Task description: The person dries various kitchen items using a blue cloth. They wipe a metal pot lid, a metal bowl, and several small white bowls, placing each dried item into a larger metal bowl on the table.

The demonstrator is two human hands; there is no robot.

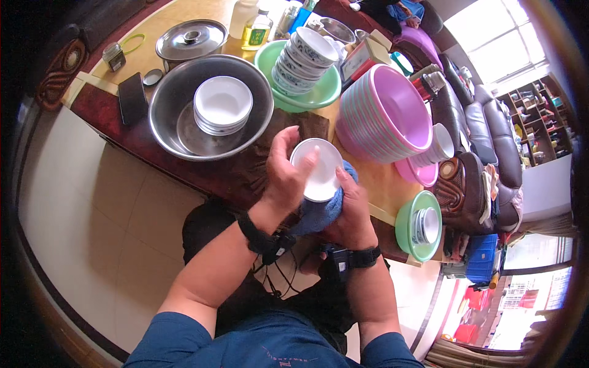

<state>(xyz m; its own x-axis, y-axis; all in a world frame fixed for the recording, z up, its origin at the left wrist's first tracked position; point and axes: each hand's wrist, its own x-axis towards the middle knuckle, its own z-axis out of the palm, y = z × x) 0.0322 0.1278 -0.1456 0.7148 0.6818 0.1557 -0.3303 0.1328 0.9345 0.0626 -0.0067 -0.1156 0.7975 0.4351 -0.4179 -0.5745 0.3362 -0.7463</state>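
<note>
A white bowl (pixel 322 177) is held between both hands over the table's near edge. My right hand (pixel 356 207) grips its right rim with the thumb on top, a blue cloth (pixel 322 216) lying beneath and beside it. My left hand (pixel 290 172) is at the left rim; its blurred thumb lies over the bowl's inside, and whether it grips the bowl is unclear. Beyond the left hand, a large steel basin (pixel 172 133) holds a stack of white bowls (pixel 224 101). Patterned bowls (pixel 303 62) stand piled in a green basin (pixel 331 94) farther back.
Nested pink and green basins (pixel 382 115) lean at the right, near a small pink basin (pixel 428 175) with bowls. A green basin (pixel 402 225) holds more bowls. A phone (pixel 132 99), lidded steel pot (pixel 191 41) and oil bottle (pixel 256 32) are on the table. Another person (pixel 407 11) sits far back.
</note>
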